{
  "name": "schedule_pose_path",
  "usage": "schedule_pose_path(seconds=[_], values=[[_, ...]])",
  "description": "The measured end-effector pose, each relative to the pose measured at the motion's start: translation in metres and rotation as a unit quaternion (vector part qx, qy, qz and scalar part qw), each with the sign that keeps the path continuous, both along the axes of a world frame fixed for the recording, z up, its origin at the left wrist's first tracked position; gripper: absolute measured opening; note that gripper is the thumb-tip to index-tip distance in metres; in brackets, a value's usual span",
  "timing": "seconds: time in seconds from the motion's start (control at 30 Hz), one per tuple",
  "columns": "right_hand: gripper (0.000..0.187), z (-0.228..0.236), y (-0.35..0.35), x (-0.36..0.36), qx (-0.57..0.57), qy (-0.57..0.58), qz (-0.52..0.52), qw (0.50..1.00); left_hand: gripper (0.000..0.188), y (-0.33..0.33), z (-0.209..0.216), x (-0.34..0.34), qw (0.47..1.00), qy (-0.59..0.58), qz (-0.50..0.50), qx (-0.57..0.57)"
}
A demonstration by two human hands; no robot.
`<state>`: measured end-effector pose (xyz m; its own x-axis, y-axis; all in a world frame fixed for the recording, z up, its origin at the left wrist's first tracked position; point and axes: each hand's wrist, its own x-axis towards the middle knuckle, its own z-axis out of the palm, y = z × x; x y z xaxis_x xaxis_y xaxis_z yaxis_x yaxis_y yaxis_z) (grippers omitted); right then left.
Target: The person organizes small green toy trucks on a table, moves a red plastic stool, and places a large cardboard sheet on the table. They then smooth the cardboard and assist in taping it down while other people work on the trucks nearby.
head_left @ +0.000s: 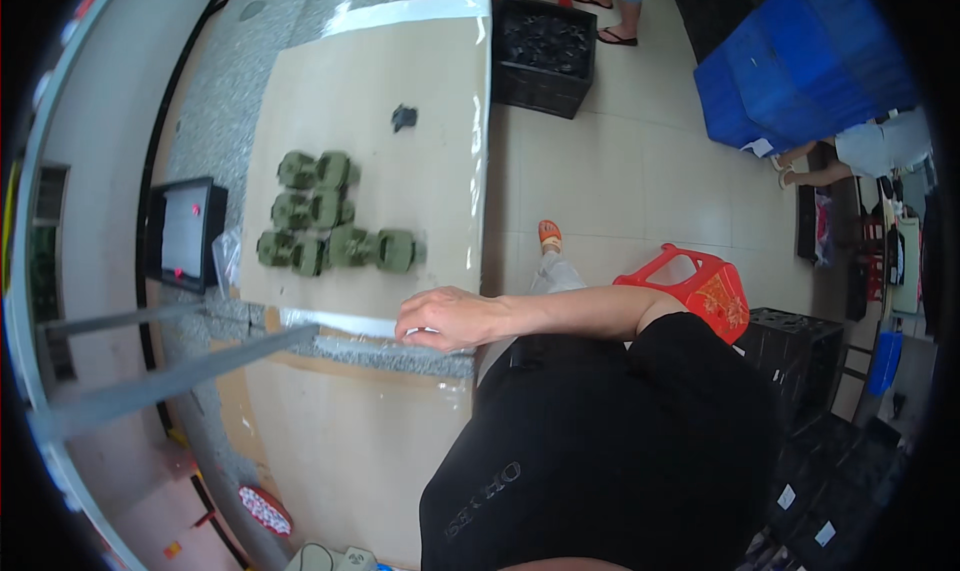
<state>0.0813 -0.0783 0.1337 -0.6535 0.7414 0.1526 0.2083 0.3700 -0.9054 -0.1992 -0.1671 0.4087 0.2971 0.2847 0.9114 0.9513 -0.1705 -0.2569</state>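
My right hand [448,318] hovers over or rests on the near edge of the worktable, its fingers loosely bent with a gap beside the thumb. Nothing shows between the fingers. Just beyond it, on a beige sheet [430,201] taped to the table, stand several olive-green moulded parts [330,211] in uneven rows. Each looks blocky and hollow; their exact kind is unclear. Apart from them, farther up the sheet, lies one small dark grey part [404,117]. Only a sliver of skin shows at the lower edge on my left side; my left hand is out of sight.
A black bin [545,96] full of dark parts stands beside the table. A black-rimmed tray [210,233] lies at the table's far side, near blurred metal bars [180,371]. Nearby are a red stool [700,281], blue crates [800,61], black crates [800,346] and other people's feet [620,33].
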Motion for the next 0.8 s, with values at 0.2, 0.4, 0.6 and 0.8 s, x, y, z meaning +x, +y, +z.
schedule_pose_path(seconds=[0.2, 0.4, 0.6, 0.8], values=[[0.017, -0.041, 0.051, 0.154, -0.012, -0.010, -0.121, 0.993, 0.016, 0.086, -0.208, 0.180, 0.867, -0.253, -0.079, -0.422], [0.019, -0.084, 0.063, 0.339, -0.097, -0.135, -0.365, 0.916, 0.017, 0.167, -0.319, 0.364, 0.603, -0.184, -0.283, -0.722], [0.021, -0.094, 0.126, 0.406, -0.103, -0.110, -0.397, 0.905, 0.022, 0.240, -0.331, 0.466, 0.559, -0.065, -0.355, -0.746], [0.026, -0.092, 0.245, 0.432, -0.041, -0.125, -0.214, 0.968, 0.022, 0.337, -0.352, 0.498, 0.614, -0.127, -0.275, -0.729]])
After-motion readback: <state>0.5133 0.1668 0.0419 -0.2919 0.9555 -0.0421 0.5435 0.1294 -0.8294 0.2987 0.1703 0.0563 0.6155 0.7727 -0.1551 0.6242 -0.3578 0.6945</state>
